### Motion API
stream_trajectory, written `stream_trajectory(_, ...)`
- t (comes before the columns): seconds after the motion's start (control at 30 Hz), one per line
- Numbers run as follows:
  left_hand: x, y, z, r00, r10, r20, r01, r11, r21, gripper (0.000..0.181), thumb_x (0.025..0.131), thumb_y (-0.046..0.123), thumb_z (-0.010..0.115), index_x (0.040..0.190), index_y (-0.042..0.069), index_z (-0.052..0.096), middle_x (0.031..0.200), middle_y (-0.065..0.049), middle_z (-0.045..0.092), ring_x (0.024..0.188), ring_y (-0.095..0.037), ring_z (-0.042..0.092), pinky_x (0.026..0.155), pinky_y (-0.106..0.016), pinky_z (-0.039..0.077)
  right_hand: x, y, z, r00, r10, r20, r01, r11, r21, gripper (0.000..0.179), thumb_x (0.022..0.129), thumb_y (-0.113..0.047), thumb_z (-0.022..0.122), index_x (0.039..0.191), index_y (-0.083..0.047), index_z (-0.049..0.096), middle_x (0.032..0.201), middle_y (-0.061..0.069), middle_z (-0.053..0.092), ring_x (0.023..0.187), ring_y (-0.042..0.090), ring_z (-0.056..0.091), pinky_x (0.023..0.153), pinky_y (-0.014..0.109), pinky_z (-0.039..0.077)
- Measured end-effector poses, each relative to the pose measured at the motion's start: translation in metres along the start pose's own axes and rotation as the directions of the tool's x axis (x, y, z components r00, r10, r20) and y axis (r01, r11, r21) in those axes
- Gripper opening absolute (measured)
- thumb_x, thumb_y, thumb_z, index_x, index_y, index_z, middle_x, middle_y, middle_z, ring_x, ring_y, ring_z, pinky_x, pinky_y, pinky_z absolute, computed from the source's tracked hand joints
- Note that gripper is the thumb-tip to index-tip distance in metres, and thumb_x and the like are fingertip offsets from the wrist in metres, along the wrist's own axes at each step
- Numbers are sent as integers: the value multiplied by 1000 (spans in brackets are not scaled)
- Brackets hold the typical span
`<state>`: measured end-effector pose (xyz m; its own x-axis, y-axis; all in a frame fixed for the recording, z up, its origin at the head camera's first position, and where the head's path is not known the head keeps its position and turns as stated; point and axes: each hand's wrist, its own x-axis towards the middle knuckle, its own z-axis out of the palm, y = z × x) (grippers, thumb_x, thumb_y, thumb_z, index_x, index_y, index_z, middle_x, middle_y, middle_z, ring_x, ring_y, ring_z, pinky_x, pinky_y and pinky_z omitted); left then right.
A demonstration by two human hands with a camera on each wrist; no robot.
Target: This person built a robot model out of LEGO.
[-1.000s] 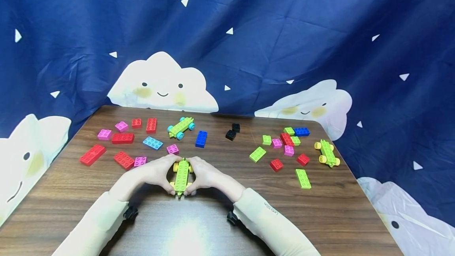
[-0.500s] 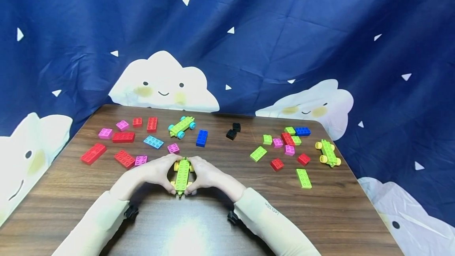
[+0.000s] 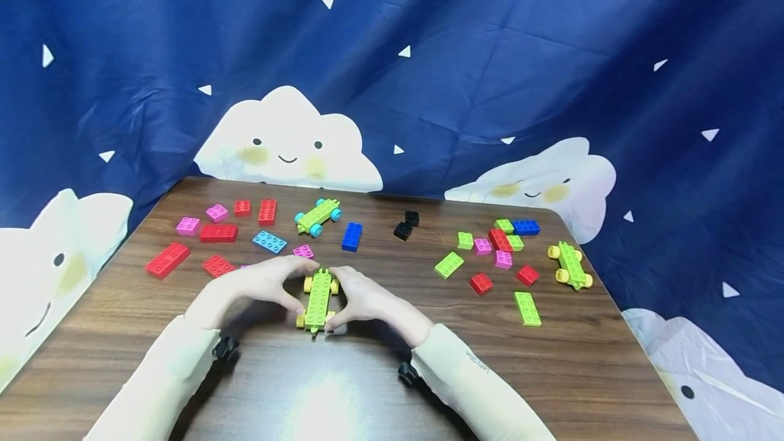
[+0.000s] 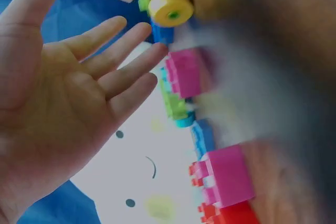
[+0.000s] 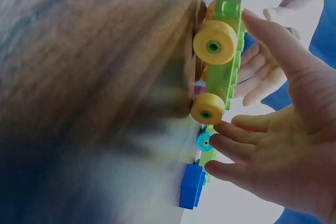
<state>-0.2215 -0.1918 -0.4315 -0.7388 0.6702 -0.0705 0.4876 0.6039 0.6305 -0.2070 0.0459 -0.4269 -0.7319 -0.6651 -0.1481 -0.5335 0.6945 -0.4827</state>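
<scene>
A lime-green toy car base (image 3: 318,299) with yellow wheels stands on the table, its length pointing away from the person. On its left is my left hand (image 3: 273,282), fingers spread and straight in the left wrist view, the palm (image 4: 68,98) holding nothing. To its right, my right hand (image 3: 370,299) curves loosely. In the right wrist view the right thumb (image 5: 278,40) lies close along the car base's studded side (image 5: 223,77), and the fingertips are near a yellow wheel (image 5: 208,109); whether they touch cannot be told.
Behind the hands lie a blue brick (image 3: 352,237), a light-blue brick (image 3: 269,241) and a green car base with blue wheels (image 3: 319,216). Red bricks (image 3: 168,260) and pink ones are at left. More bricks and a yellow-wheeled car base (image 3: 570,266) sit at right; two black bricks (image 3: 403,231) lie mid-back.
Both hands held the car base by its sides earlier; now they have moved apart slightly, and gaps show beside it. The car base stays in place while the head view shifts a little.
</scene>
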Motion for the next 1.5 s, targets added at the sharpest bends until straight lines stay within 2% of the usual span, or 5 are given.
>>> stream_trajectory(0.2,9,-4,-17,989,-27,-143,21,999,-38,61,85,27,76,135,-1,53,133,-18,60,124,-36,56,103,-55,44,0,6,-4,1000,-5,-18,6,1000,23,99,73,-35,86,148,2,33,149,17,42,138,26,42,114,37,35)
stream_trajectory(0.43,30,-22,-16,925,-126,-359,122,992,-36,46,85,12,74,128,-1,59,124,-20,65,113,-35,62,97,-53,48,2,12,-3,999,-33,-41,34,999,32,89,76,-35,84,144,1,40,147,16,46,137,26,44,114,37,36)
stream_trajectory(0.67,39,-30,-9,918,-251,-307,251,967,-41,52,84,15,75,128,-6,57,129,-23,62,121,-39,57,102,-52,45,2,14,0,998,-49,-44,50,998,44,85,76,-34,84,142,0,44,142,15,50,134,24,46,113,36,37)
stream_trajectory(0.9,40,-33,-7,934,-246,-259,255,967,0,51,85,11,73,128,-10,56,127,-26,61,120,-40,57,102,-51,46,4,14,1,998,-47,-41,49,998,43,88,75,-35,85,144,0,42,142,15,49,132,24,47,112,36,38)
stream_trajectory(1.5,42,-42,-1,912,-291,-290,319,946,56,37,83,11,75,112,-8,64,103,-20,70,98,-31,66,89,-46,52,10,12,7,1000,-24,-6,24,999,31,89,77,-38,82,146,0,39,146,15,45,135,24,45,113,35,37)
